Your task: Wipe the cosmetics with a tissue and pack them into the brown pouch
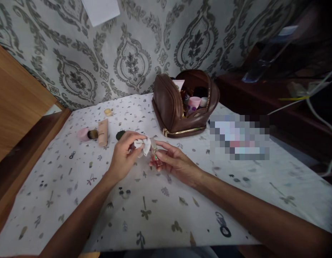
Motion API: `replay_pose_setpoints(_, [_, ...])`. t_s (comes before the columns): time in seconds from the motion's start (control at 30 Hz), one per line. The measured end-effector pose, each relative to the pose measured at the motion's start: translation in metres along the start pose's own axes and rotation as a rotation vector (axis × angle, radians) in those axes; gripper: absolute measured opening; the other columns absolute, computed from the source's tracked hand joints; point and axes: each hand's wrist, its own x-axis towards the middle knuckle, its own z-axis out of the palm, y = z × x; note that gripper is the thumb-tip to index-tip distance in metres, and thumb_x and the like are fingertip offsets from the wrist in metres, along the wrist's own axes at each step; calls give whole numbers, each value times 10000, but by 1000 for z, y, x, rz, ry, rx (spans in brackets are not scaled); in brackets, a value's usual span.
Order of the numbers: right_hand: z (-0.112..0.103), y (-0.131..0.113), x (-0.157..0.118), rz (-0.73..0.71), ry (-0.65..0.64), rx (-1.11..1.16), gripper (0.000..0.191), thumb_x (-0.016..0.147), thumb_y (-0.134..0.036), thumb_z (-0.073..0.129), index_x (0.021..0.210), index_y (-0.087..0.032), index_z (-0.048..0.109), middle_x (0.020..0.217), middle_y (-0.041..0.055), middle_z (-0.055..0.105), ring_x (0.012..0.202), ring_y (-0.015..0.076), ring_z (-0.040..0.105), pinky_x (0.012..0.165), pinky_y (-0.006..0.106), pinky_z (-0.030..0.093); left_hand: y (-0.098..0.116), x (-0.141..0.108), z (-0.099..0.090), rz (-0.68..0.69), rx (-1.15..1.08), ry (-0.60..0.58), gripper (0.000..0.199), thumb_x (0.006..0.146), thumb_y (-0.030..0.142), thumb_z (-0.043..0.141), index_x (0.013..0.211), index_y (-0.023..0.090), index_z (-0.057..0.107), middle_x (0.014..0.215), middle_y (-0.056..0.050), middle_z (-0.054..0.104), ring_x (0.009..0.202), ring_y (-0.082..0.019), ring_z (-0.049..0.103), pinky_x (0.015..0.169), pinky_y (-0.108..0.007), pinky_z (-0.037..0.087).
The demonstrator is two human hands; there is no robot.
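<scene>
Over the middle of the table, my left hand [124, 154] pinches a crumpled white tissue [144, 145]. Close beside it, my right hand [175, 161] is closed round a small clear bottle with reddish liquid [156, 161], its pale cap tilted up toward the tissue. The fingers partly hide the bottle, and I cannot tell whether the tissue touches it. Just behind my left hand lies a dark green round item [120, 135]. Farther left stand a peach tube [102, 132], a dark-lidded little jar [92, 134] and a pink jar [83, 134].
An open brown cosmetic bag [168, 104] with several toiletries sits at the back, against the patterned wall. A small yellow item [108, 112] lies at the back left. On the right are a blurred-out flat object [238, 138] and white cables [313, 107]. A wooden panel [18, 96] borders the left.
</scene>
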Motion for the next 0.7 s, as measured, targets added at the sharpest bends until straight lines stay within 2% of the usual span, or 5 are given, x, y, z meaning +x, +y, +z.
replay_pose_setpoints(0.13, [-1,2,0,10,-8,29,493,798,-358,808,1230,-244,602,898,26,710,826,156,688,673,269,505,-4,0,0,-6,-23,-3,212,906,153,622,1077,253,696,1015,-30,625,845,-144,586,631,-235,442])
replay_pose_setpoints(0.37, [2,-5,4,-77,139,73,354,736,-342,855,1042,-251,704,863,-25,653,780,103,604,736,249,515,7,-4,0,85,-69,-321,265,933,136,566,1106,288,697,1057,-43,602,819,-132,577,558,-200,412])
replay_pose_setpoints(0.47, [5,-8,3,-84,135,21,298,727,-366,857,953,-226,723,888,-21,631,822,104,597,787,252,515,9,-4,1,118,-104,-388,294,937,111,535,1110,286,696,1060,-47,606,819,-133,573,560,-204,407])
replay_pose_setpoints(0.57, [6,-8,1,-59,113,-32,297,740,-404,842,929,-210,719,868,-13,627,795,108,600,739,258,517,8,-3,1,65,-97,-297,254,934,146,568,1108,282,694,1049,-43,617,799,-132,573,578,-217,422])
replay_pose_setpoints(0.7, [3,-4,1,-5,93,-110,368,720,-412,852,989,-204,712,817,-13,637,741,118,632,658,253,486,3,-1,0,-7,-41,-32,205,926,188,604,1099,257,690,1034,-45,629,877,-160,588,631,-240,448])
